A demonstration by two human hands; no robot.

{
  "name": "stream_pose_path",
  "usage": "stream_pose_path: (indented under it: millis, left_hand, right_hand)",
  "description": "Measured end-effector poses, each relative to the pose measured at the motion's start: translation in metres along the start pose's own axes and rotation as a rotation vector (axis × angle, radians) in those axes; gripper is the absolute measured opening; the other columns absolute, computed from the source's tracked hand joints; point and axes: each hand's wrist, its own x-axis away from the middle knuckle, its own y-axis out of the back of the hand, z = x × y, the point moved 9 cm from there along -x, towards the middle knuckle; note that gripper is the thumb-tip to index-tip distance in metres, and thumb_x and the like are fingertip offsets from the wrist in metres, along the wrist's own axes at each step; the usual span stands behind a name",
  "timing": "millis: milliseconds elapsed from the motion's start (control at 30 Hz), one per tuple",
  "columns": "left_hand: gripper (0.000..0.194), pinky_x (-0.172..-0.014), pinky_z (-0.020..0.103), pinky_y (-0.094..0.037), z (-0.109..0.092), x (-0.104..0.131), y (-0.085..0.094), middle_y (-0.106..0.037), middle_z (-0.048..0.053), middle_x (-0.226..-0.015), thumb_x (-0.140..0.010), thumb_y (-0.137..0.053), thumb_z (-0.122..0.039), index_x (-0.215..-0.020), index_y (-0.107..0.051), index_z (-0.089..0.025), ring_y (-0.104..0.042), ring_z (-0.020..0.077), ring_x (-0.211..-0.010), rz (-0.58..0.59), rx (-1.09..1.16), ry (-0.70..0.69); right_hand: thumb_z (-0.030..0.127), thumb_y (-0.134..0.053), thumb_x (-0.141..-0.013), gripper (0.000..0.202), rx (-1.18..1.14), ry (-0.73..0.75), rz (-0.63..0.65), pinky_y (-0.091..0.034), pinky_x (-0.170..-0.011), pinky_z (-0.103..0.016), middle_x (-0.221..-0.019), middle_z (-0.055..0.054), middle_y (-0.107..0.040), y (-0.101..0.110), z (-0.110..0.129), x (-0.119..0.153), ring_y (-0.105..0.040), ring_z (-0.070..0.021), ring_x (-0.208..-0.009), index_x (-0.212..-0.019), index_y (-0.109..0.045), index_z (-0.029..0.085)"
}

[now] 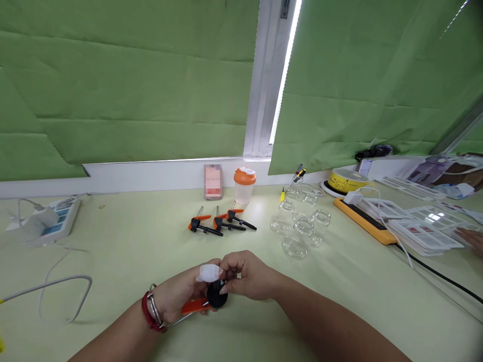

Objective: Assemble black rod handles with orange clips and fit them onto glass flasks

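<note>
My left hand (202, 284), with a white wrap on its thumb, is closed around an orange-and-black tool (218, 295) just above the near part of the table. The tool has an orange lever, a thin metal rod and a round black piece facing me. My right hand (245, 275) pinches at the top of that black piece, its fingertips against my left thumb; any small part between them is hidden. Beyond my hands lie three similar orange-and-black tools (229, 221) with metal rods, side by side on the table.
A shaker cup (243, 186) with an orange lid and an upright phone (213, 182) stand near the wall. Glass jars (302, 223) cluster right of centre. Power strips (364, 221) and cords lie at both sides. At far right, another person's hand (471, 239) is by plastic trays (426, 229).
</note>
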Motion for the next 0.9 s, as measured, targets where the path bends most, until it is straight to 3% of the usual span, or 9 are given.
stream_pose_path:
  millis: [567, 900]
  left_hand:
    - [0.032, -0.055, 0.026, -0.035, -0.002, 0.002, -0.002, -0.053, 0.001, -0.076, -0.062, -0.062, -0.040, -0.083, -0.047, -0.021, -0.052, 0.0162, -0.069, -0.057, -0.002, 0.035]
    - [0.033, -0.055, 0.026, -0.036, 0.001, 0.001, 0.001, -0.056, 0.001, -0.076, -0.067, -0.060, -0.045, -0.086, -0.049, -0.021, -0.057, 0.0178, -0.068, -0.035, -0.038, 0.062]
  right_hand:
    - [0.017, -0.074, -0.065, 0.011, -0.107, 0.141, 0.045, -0.048, -0.065, -0.023, -0.083, -0.002, -0.063, -0.001, 0.013, 0.002, -0.058, -0.0113, -0.072, -0.073, -0.067, 0.015]
    - [0.028, -0.078, -0.061, 0.023, -0.053, 0.040, 0.025, -0.046, -0.062, -0.024, -0.075, 0.000, -0.061, 0.001, 0.004, 0.001, -0.054, -0.0109, -0.066, -0.077, -0.069, 0.015]
